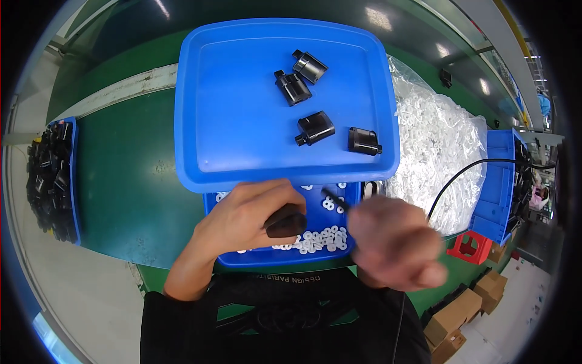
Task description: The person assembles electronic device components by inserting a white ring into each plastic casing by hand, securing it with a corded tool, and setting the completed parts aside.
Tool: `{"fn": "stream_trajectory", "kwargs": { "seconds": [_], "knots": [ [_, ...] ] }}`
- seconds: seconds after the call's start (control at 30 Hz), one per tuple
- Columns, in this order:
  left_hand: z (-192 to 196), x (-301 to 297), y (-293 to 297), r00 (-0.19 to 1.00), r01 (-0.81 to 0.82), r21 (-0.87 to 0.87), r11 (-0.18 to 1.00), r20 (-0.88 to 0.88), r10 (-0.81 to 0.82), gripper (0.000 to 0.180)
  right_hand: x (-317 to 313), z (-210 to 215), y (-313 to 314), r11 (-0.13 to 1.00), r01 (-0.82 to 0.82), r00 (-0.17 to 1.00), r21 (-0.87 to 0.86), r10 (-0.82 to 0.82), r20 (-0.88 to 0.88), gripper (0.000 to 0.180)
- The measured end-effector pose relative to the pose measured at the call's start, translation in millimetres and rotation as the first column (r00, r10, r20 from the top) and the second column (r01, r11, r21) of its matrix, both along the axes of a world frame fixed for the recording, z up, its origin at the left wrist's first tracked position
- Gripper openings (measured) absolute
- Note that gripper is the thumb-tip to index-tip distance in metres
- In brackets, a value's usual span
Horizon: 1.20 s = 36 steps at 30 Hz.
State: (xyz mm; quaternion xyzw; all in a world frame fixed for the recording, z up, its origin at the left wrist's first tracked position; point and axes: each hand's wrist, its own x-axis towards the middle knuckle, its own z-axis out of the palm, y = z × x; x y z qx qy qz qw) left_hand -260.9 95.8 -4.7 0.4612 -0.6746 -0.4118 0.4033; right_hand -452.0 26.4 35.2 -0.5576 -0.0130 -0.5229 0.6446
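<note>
My left hand (245,213) is wrapped round a black plastic part (285,222) with a smooth rounded end. It is held over a lower blue tray (285,259) with small white rings (321,240) in it. My right hand (397,242), smeared by motion, grips a thin, dark pen-like tool (335,199). The tool points up and left over the white rings; its tip is blurred. Beyond my hands, a larger blue tray (242,121) overlaps the lower tray's far side. On it lie several black plastic housings (315,127), each with a narrow neck.
To the right lies a clear plastic bag (439,145) full of small white pieces. Past it stands a blue crate (494,188) of black parts, with a red stool (471,247) below. Another bin of black parts (51,182) sits far left. A black cable (451,182) curves across the right side.
</note>
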Motion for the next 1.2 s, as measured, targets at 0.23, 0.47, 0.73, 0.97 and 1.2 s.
{"fn": "stream_trajectory", "kwargs": {
  "seconds": [0.23,0.47,0.73,0.97,1.2],
  "knots": [
    [1.7,-2.3,2.2,1.000,0.016,-0.042,0.999,-0.008,-0.016,0.043,24.1,22.9,31.5,0.962,-0.063,0.991,0.265,0.028,0.133,0.055],
    [3.3,-4.5,4.4,0.999,-0.009,-0.106,0.994,0.043,0.014,0.038,21.4,11.4,36.4,0.916,-0.066,0.996,0.396,0.084,-0.030,0.060],
    [5.6,-6.8,3.5,0.999,0.002,-0.120,0.993,0.050,0.004,0.033,21.0,0.2,30.6,0.980,-0.104,0.978,0.171,0.132,-0.164,0.056],
    [4.6,-8.8,9.6,0.989,-0.078,-0.186,0.980,0.107,0.099,0.032,40.4,-8.4,24.8,0.992,-0.066,0.994,-0.109,0.055,-0.095,0.050],
    [4.5,-6.4,8.1,0.989,-0.086,-0.112,0.990,0.110,0.098,0.033,36.3,-6.0,23.2,0.996,-0.051,0.977,-0.068,0.036,-0.208,0.048]
  ]
}}
